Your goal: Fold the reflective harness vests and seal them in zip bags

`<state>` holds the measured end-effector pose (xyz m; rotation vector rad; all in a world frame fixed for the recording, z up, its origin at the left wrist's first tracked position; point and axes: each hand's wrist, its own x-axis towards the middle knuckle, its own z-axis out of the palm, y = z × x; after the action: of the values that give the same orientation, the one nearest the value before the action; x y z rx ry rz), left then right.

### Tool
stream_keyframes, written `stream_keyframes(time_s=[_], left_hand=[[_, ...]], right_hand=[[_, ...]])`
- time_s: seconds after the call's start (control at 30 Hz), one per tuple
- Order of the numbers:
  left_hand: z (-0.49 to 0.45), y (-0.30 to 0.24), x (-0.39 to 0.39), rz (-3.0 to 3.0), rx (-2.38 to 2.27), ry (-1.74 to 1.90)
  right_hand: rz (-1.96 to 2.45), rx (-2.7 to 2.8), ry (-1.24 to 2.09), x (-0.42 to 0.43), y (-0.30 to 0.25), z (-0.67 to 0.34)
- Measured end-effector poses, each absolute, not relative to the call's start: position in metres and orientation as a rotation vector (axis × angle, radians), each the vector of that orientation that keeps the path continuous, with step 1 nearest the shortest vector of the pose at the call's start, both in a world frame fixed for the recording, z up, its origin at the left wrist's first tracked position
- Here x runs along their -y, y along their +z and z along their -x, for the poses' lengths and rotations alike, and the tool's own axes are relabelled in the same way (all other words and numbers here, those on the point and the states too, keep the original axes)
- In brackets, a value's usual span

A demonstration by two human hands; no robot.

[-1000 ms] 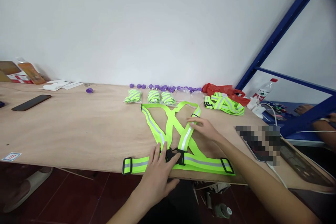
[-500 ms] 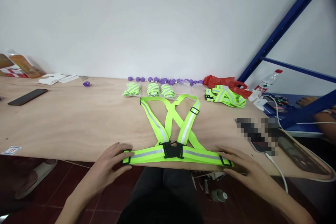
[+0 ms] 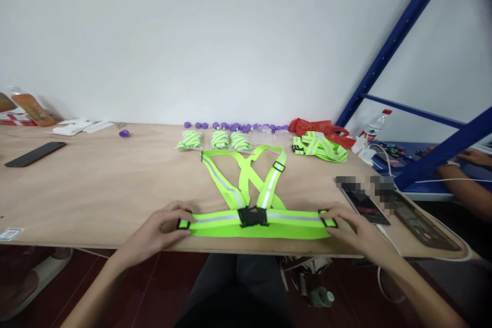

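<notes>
A neon-yellow reflective vest point(image 3: 265, 187) with silver stripes lies spread on the table, its shoulder straps crossing away from me. A black buckle point(image 3: 252, 216) sits mid-waist, where the straps meet the belt. My left hand point(image 3: 163, 225) pinches the left end of the waist belt by a black slider point(image 3: 183, 223), thumb below and fingers above. At the right end, my right hand point(image 3: 349, 223) pinches the belt beside another slider point(image 3: 328, 218). Below the striped front band, the plain back band point(image 3: 261, 231) shows along the table edge.
Several bagged rolled vests point(image 3: 190, 139) lie behind, before a row of purple caps point(image 3: 234, 126). To the right are a folded vest point(image 3: 321, 147), red plastic point(image 3: 315, 127) and a phone point(image 3: 363, 202) on a cable. A blue frame point(image 3: 400, 36) and another person's arm point(image 3: 467, 189) are farther right.
My fingers have closed on both belt ends. The plain back band now shows lower, below the striped front band. The camera view has shifted slightly.
</notes>
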<state>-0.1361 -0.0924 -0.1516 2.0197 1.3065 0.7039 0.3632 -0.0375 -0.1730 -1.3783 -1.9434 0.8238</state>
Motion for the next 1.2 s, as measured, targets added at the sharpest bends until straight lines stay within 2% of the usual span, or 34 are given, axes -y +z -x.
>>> stream_keyframes(time_s=[0.17,0.33,0.43,0.57,0.8,0.97,1.1,1.2], left_hand=[[0.150,-0.142,0.067,-1.991,-1.238,0.554],[0.158,-0.134,-0.048,-1.956,-1.752,0.806],[0.149,-0.142,-0.107,-1.921,-1.785,0.795],[0.136,-0.156,-0.138,-1.933,-1.694,0.800],[0.138,-0.141,-0.143,-1.972,-1.608,0.936],[0.111,-0.115,-0.136,-2.079,-1.690,1.000],[0.037,-0.119,-0.081,-2.281,-1.547,0.890],[-0.024,-0.143,-0.014,-2.574,-1.245,0.578]], right_hand=[[1.380,2.248,0.903,0.025,-0.159,-0.356],[1.429,1.993,0.755,-0.081,-0.153,-0.353],[1.461,1.937,0.698,-0.145,-0.155,-0.334],[1.427,2.011,0.661,-0.193,-0.162,-0.299],[1.443,2.100,0.422,-0.216,-0.157,-0.278],[1.464,2.145,0.290,-0.196,-0.146,-0.279],[1.381,2.398,0.418,-0.171,-0.151,-0.268],[1.356,2.522,0.456,-0.164,-0.161,-0.258]])
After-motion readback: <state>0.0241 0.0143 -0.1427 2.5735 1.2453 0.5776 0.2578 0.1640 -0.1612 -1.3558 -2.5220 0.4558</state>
